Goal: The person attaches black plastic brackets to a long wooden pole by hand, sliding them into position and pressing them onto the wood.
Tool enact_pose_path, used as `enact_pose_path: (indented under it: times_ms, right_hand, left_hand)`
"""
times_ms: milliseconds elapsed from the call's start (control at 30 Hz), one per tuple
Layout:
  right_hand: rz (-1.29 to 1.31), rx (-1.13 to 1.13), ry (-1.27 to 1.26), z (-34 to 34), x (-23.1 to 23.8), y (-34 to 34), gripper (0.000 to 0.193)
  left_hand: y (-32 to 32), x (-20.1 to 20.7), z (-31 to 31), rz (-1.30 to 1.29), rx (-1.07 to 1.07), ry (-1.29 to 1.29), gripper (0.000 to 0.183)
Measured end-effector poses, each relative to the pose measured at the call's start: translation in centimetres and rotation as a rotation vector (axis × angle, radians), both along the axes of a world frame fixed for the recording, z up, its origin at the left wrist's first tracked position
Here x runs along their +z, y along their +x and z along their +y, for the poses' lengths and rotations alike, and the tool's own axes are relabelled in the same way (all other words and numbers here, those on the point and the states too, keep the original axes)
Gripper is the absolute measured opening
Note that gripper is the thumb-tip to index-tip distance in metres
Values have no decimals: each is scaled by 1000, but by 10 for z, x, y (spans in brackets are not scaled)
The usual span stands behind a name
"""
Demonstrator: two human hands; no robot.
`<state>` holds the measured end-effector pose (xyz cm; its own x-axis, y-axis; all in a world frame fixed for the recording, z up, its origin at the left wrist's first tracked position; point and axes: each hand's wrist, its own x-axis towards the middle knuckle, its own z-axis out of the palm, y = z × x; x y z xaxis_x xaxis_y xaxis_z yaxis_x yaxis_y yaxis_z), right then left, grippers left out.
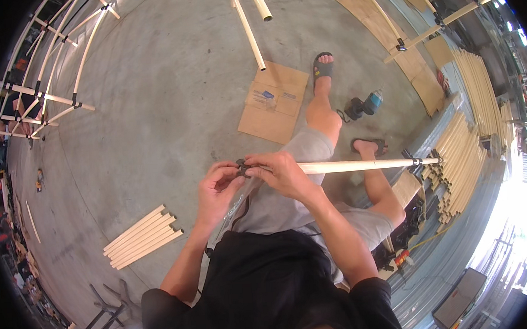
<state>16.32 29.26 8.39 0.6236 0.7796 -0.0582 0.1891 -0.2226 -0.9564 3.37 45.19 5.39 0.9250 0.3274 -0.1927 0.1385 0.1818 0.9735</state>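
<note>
Between the fingertips of both my hands is a small dark pipe joint [242, 166], partly covered by the fingers. My left hand [217, 188] pinches it from the left side. From the right, the fingers and thumb of my right hand [279, 172] close on it too. A cream-coloured pipe [360, 166] lies across my lap and runs rightward from under my right hand; its left end is hidden there. Black joints [419, 161] are fitted near the pipe's far right end.
Several short pipes [142, 238] lie on the floor at left. A flattened cardboard box [275, 103] lies ahead, with a cordless drill [365, 105] right of it. Stacked pipes [459, 164] fill the right side. Pipe frames [42, 96] stand at far left. Dark metal legs [112, 309] lie lower left.
</note>
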Motion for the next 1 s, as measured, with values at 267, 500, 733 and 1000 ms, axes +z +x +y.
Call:
enact_pose_path:
  times_ms: [267,500,733,1000]
  right_hand:
    - [102,8,0,0,-1,-5,25]
    - [224,181,90,-7,-8,7,35]
    - [606,131,-209,-17,-31,60,53]
    - [224,304,-587,46,-47,58,55]
  left_hand:
    - [4,14,3,117,-1,-117,12]
    - [5,21,16,140,-19,-193,14]
    - [12,29,3,99,-39,-44,16]
    - [4,10,-3,0,-110,216,14]
